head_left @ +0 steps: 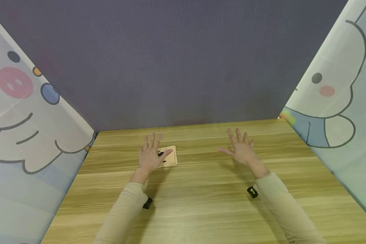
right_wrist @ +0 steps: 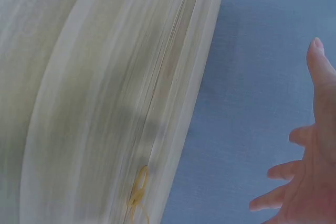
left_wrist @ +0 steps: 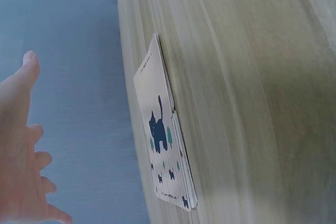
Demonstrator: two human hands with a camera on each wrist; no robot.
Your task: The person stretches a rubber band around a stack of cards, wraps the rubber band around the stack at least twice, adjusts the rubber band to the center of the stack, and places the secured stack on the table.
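My left hand (head_left: pixel 148 158) is held with its fingers spread above the table, partly covering a cream cat-printed booklet or card stack (head_left: pixel 170 159) in the head view. In the left wrist view this flat stack (left_wrist: pixel 153 80) shows a black cat, smaller cats and green trees; its layers look slightly offset, and the hand is apart from it. My right hand (head_left: pixel 243 151) also has spread fingers and holds nothing. A thin yellow string tied in a bow (right_wrist: pixel 137 195) lies on the table in the right wrist view; I cannot make it out in the head view.
The wood-grain table (head_left: pixel 201 189) meets a dark grey-blue panel (head_left: pixel 183 67) at its far edge. Cartoon-printed curtains hang at the left (head_left: pixel 18 135) and right (head_left: pixel 329 101). Each wrist wears a small black device, at the left (head_left: pixel 147 203) and right (head_left: pixel 252 192).
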